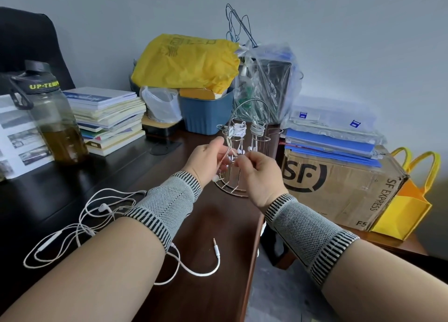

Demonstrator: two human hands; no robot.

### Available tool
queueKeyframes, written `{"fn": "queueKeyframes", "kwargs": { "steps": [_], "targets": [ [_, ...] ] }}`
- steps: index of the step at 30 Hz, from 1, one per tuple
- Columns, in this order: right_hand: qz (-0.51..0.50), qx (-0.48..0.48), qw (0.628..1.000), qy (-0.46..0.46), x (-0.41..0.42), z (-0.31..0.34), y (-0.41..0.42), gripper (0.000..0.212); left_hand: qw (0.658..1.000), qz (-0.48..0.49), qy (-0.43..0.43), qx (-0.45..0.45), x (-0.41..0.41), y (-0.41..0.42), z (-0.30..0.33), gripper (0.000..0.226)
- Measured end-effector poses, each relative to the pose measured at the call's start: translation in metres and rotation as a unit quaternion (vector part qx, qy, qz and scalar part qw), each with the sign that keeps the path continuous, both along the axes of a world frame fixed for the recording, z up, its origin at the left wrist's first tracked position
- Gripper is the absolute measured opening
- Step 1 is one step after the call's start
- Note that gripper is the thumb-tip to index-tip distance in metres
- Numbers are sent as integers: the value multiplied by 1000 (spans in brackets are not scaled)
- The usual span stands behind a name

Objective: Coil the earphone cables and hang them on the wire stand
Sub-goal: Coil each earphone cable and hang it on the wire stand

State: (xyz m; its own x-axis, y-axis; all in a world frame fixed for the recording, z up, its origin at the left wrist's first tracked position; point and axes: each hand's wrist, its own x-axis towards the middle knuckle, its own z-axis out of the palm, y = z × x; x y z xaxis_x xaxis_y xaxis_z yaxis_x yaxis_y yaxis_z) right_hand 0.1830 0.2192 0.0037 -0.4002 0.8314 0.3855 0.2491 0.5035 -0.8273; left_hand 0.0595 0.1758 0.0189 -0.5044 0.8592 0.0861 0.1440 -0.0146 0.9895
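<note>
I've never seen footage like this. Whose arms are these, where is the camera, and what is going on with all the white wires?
No robot here: a person wears a camera on the head, looking down at their own arms. The left hand and right hand both pinch a thin earphone cable in front of a wire stand, where coiled earphones already hang. Another loose earphone set lies uncoiled on the dark desk, partly under the left forearm. Books, a bottle, bags and a cardboard box stand around.
</note>
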Motion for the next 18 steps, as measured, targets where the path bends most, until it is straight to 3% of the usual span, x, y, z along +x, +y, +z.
{"fn": "queueKeyframes", "kwargs": {
  "steps": [5,10,14,18],
  "targets": [
    [52,52,993,-91,-8,-15,-19,30,998,-58,-4,-25,10,0,3,19],
    [30,93,987,-124,-2,-30,-25,34,976,-100,-194,-11,11,-2,13,18],
    [10,-3,994,-106,8,-28,-9,38,963,-88,-253,-29,13,1,15,21],
    [-4,-43,997,-59,18,-23,7,27,972,-106,-207,-30,13,7,9,14]
  ]
}}
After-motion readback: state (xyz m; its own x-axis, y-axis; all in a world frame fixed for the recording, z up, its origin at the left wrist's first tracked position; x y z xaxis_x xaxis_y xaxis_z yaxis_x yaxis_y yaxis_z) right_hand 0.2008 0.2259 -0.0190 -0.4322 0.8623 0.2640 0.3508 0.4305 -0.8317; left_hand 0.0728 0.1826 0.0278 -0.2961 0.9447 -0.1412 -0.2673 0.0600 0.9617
